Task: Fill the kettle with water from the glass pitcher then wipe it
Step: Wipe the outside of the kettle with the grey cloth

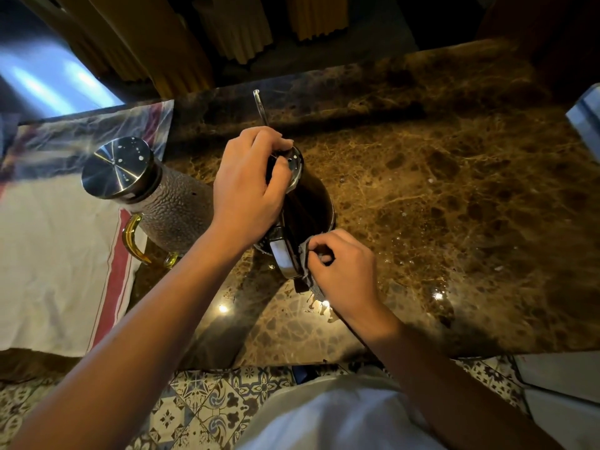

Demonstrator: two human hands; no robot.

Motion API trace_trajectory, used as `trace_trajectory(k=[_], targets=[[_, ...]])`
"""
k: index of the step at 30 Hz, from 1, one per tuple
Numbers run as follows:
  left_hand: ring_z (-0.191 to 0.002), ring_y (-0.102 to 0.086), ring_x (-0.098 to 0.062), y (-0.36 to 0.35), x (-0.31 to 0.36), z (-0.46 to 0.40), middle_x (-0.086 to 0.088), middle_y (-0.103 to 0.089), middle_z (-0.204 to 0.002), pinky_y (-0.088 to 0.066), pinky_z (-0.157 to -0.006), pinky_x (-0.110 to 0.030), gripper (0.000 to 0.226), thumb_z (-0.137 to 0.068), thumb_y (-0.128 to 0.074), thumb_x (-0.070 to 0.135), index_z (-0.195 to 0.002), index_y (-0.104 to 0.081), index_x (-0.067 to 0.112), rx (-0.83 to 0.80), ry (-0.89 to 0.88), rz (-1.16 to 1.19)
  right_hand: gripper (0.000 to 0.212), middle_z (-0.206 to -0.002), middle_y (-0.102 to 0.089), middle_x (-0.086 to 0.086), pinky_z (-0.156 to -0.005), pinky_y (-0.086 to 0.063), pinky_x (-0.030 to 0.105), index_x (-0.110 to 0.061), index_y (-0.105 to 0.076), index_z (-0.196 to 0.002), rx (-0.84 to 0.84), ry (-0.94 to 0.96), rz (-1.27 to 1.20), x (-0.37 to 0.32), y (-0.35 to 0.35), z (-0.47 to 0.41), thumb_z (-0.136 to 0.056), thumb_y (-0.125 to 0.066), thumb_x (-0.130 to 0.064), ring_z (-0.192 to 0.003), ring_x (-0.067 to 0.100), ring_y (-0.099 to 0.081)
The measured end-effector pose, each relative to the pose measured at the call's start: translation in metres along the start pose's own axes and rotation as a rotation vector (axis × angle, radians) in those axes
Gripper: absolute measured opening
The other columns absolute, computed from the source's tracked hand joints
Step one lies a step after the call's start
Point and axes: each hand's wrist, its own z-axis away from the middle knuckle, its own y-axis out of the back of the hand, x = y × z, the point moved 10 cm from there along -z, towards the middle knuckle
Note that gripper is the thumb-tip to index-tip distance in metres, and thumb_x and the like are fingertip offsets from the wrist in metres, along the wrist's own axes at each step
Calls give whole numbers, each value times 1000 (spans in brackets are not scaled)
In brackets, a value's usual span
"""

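Head view, looking down on a worktop. Kettle (306,203): dark, smooth metal body, rounded and widening toward the base, standing upright on the stone near the middle of the counter. Its perforated steel lid (293,167) is partly covered by the left hand (250,190), whose fingers curl over the lid's top and clasp it. A thin gooseneck spout (260,107) rises from the far side and points away from the person; the polished chrome handle (283,256) points back toward the person, so the kettle's long axis runs near to far. Right hand (344,267): fingers and thumb pinch a dark cloth (308,267) against the right side of the handle; the cloth's lower edge hangs to the counter. The two hands are apart, one at the lid, one at the handle.

Glass pitcher (168,203): just left of the kettle, with a hammered, dimpled clear wall, a brushed steel disc lid (117,167) speckled with drops, and an amber glass handle (134,240) facing the person. Whether it touches the kettle cannot be told, as the left wrist hides the gap.

Countertop (454,206): glossy brown marble with pale veining, lamp glints and scattered droplets. A white towel (55,254) with a red stripe lies under the pitcher's left side. Patterned floor tiles (207,404) show below the counter edge; yellow curtain folds (246,30) hang beyond.
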Motion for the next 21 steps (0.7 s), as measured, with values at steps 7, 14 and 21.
trace_trajectory(k=[7,14,21], targets=[[-116,-56,-21,-1,0,0,-5,-64,-126,-38,-89,-25,30,-100,-46,26,-120,-65,13,-7,-3,1,14,-100,-70,-2,-85,-47,18,-13,-78,-98,216,140,-77,-43,36,-34,-87,-76,-5,-96,16,-61],[-115,-58,-20,1,1,-1,-3,-66,-123,-40,-91,-26,31,-99,-46,25,-119,-66,13,-4,7,9,11,-91,-62,4,-71,-54,51,-11,-61,-101,86,-82,-177,-14,19,-83,-98,-54,-18,-80,21,-60],[-116,-58,-21,2,1,-1,-4,-66,-124,-41,-91,-27,30,-99,-46,25,-116,-67,12,17,3,18,4,-73,-61,9,-58,-52,56,-18,-57,-93,82,-297,-276,25,11,-31,-94,-60,-20,-62,25,-58]])
